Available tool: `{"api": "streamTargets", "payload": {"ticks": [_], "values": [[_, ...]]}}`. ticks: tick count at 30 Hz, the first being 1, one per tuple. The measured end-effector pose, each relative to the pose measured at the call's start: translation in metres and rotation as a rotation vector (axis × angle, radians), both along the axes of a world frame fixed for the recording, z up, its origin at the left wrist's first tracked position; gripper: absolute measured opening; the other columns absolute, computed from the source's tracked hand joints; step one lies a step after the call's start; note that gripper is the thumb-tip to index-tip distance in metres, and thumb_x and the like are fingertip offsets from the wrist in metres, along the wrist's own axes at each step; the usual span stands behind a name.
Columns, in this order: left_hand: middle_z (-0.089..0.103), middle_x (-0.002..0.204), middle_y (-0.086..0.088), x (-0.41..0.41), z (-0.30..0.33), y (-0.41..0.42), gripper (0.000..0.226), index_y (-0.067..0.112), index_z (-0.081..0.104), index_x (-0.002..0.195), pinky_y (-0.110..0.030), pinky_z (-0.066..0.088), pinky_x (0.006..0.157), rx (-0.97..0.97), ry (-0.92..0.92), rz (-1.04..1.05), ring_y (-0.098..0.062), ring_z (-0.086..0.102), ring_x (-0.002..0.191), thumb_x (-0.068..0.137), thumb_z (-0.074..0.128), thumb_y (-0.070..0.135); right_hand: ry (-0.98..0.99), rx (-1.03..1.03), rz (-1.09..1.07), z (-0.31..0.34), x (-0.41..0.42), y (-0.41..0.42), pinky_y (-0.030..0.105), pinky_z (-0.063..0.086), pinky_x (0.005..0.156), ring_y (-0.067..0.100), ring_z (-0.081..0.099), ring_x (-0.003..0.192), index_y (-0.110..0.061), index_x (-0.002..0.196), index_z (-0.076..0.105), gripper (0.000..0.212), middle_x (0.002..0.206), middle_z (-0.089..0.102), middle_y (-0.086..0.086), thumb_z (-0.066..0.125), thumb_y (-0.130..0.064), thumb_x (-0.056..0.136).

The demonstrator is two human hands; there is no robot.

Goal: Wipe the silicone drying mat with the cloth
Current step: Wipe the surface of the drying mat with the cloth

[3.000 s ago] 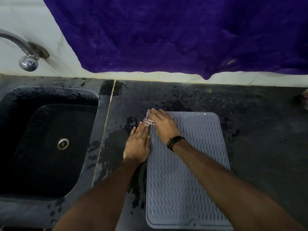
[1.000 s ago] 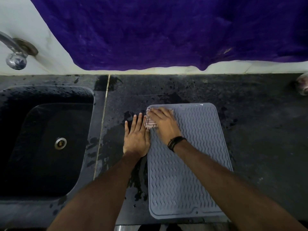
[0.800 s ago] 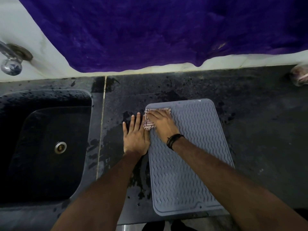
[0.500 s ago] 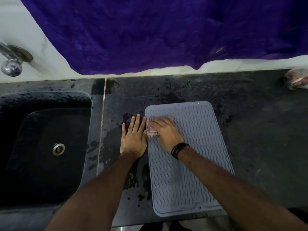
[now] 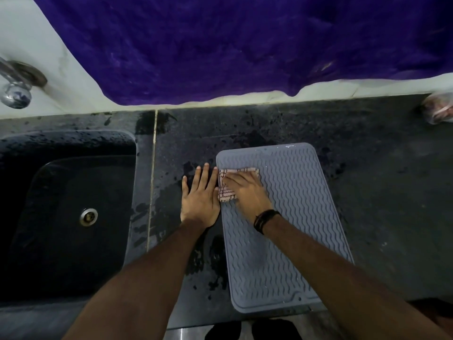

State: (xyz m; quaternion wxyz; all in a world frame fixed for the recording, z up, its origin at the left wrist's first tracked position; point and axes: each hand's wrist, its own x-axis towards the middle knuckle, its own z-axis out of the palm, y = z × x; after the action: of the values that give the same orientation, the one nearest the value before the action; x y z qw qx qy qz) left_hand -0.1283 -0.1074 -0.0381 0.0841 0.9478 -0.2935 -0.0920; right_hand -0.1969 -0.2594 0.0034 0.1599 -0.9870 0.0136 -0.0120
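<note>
A grey silicone drying mat [image 5: 289, 229] with wavy ridges lies on the dark wet counter. A small folded cloth [image 5: 226, 192], pale with red checks, sits on the mat's far left part. My right hand [image 5: 246, 192] lies flat on the cloth with straight fingers and presses it onto the mat; most of the cloth is hidden under it. Flat on the counter, fingers straight, my left hand [image 5: 199, 196] rests against the mat's left edge, beside the cloth.
A black sink [image 5: 68, 217] with a metal drain is on the left, a steel tap [image 5: 14, 92] above it. A purple towel [image 5: 245, 45] hangs on the back wall. A small wrapped object [image 5: 438, 111] sits at the counter's far right. Water patches lie left of the mat.
My right hand has slid the cloth a little toward me along the mat's left side, and more of the cloth shows past my fingers. My left hand has stayed by the mat's edge.
</note>
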Motion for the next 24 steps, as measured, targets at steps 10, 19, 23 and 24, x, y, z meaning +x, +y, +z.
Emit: {"api": "streamTargets", "payload": {"ticks": [10, 19, 23, 24], "values": [[-0.004, 0.168, 0.003, 0.003, -0.007, 0.0, 0.058, 0.028, 0.0, 0.161, -0.052, -0.005, 0.123, -0.031, -0.015, -0.002, -0.017, -0.008, 0.155, 0.105, 0.013, 0.04, -0.07, 0.089, -0.003, 0.006, -0.021, 0.002, 0.047, 0.033, 0.111, 0.028, 0.05, 0.126, -0.011, 0.131, 0.058, 0.067, 0.135, 0.057, 0.008, 0.064, 0.007, 0.067], [-0.003, 0.168, 0.001, -0.038, -0.002, 0.009, 0.058, 0.019, 0.01, 0.16, -0.045, -0.01, 0.124, -0.011, -0.002, 0.065, -0.016, -0.01, 0.154, 0.107, 0.019, 0.038, 0.063, 0.023, 0.034, 0.007, 0.026, 0.004, 0.047, 0.021, 0.115, 0.026, 0.036, 0.135, -0.015, 0.138, 0.051, 0.055, 0.144, 0.047, 0.005, 0.049, 0.002, 0.085], [-0.005, 0.168, 0.0, -0.034, -0.005, 0.01, 0.062, 0.02, -0.001, 0.161, -0.048, -0.007, 0.124, 0.017, -0.024, 0.06, -0.017, -0.01, 0.154, 0.104, 0.013, 0.04, 0.02, 0.013, 0.073, 0.008, 0.008, 0.005, 0.047, 0.026, 0.113, 0.028, 0.04, 0.131, -0.013, 0.134, 0.055, 0.06, 0.14, 0.051, 0.005, 0.057, 0.007, 0.077], [-0.005, 0.168, -0.001, -0.034, -0.006, 0.011, 0.063, 0.02, -0.002, 0.161, -0.048, -0.007, 0.124, 0.026, -0.027, 0.05, -0.018, -0.01, 0.154, 0.103, 0.015, 0.04, 0.027, 0.014, 0.086, 0.009, 0.0, 0.006, 0.046, 0.026, 0.113, 0.028, 0.04, 0.131, -0.013, 0.134, 0.055, 0.062, 0.14, 0.052, 0.005, 0.058, 0.007, 0.076]]}}
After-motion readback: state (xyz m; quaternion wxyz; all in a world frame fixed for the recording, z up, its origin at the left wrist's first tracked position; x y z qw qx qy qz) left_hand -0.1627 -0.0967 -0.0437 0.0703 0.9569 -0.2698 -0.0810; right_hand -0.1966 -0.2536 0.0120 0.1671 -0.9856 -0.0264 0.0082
